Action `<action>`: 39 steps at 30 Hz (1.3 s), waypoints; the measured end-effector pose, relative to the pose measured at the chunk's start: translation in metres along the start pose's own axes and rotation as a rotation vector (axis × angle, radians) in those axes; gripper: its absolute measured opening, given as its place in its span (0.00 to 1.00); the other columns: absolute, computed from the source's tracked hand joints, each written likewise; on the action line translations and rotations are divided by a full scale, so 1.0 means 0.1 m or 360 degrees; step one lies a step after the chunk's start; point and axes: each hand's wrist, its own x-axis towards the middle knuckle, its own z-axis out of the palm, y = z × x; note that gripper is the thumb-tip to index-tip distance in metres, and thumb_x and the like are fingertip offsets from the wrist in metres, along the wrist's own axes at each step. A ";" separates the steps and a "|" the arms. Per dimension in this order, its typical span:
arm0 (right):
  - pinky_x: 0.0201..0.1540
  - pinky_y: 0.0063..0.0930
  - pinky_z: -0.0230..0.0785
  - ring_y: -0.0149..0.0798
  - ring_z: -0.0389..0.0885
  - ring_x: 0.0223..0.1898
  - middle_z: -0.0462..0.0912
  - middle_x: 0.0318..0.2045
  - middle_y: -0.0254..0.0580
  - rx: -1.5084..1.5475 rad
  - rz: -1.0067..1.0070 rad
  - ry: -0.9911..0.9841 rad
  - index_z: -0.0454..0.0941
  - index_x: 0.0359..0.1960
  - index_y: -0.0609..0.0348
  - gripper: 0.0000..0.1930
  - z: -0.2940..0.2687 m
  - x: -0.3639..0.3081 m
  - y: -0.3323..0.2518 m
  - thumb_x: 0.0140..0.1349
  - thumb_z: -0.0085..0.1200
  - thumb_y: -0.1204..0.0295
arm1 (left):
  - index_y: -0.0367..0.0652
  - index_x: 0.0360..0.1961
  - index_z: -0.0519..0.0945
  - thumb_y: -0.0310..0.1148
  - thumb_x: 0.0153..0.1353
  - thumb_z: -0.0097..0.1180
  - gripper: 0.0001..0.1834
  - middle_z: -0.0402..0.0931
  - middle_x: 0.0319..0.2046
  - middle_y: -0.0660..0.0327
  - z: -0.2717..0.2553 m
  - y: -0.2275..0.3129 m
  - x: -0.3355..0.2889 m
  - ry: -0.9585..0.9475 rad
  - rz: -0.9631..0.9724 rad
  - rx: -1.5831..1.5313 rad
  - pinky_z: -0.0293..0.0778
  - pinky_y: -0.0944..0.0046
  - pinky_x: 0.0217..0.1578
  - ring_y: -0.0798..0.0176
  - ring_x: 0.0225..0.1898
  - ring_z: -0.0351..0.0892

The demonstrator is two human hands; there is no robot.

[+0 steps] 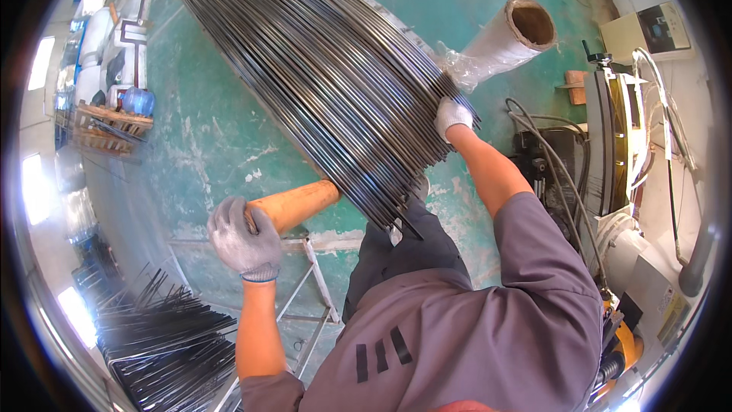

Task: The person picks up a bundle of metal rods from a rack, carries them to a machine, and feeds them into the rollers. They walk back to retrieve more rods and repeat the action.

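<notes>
A wide layer of long, thin dark metal rods (305,61) stretches from the far left toward my body, its near ends uneven. At its right edge, my right hand (454,117), in a white glove, is closed on the ends of some rods. My left hand (245,239), in a greyish-white glove, is curled over the left end of a tan tube (293,207); its palm side is hidden. The tube's other end goes under the left side of the rods. Right of the rods lies a thick, plastic-wrapped roll (499,44) with a hollow brown core.
More dark rods (168,343) are piled at the lower left, beside a pale metal frame (311,275). A machine with hoses (618,137) stands at the right by the wall. Farther left is a wooden pallet (114,126) with goods on it. The green floor (183,99) is scuffed.
</notes>
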 end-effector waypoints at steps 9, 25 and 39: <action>0.58 0.48 0.83 0.55 0.92 0.50 0.92 0.48 0.60 0.0855 -0.0219 -0.0394 0.85 0.55 0.73 0.28 0.08 -0.50 -0.22 0.60 0.78 0.64 | 0.40 0.43 0.87 0.27 0.56 0.67 0.12 0.87 0.47 0.49 0.01 -0.01 -0.01 0.0102 0.0055 -0.0023 0.79 0.41 0.56 0.39 0.51 0.84; 0.31 0.46 0.76 0.46 0.83 0.25 0.88 0.30 0.51 0.1086 0.0089 -0.0640 0.86 0.41 0.70 0.34 -0.14 -2.40 -0.62 0.76 0.59 0.42 | 0.44 0.41 0.83 0.27 0.54 0.66 0.12 0.83 0.45 0.54 0.05 0.55 -0.63 0.0265 0.0688 -0.0917 0.75 0.42 0.59 0.46 0.52 0.82; 0.40 0.52 0.82 0.57 0.90 0.36 0.89 0.30 0.48 0.0079 0.1035 0.0155 0.84 0.32 0.49 0.17 0.46 -7.20 0.80 0.64 0.66 0.50 | 0.38 0.34 0.79 0.40 0.78 0.57 0.17 0.79 0.31 0.53 1.76 1.62 -1.01 -0.2210 -0.1212 -0.3595 0.79 0.46 0.49 0.51 0.37 0.78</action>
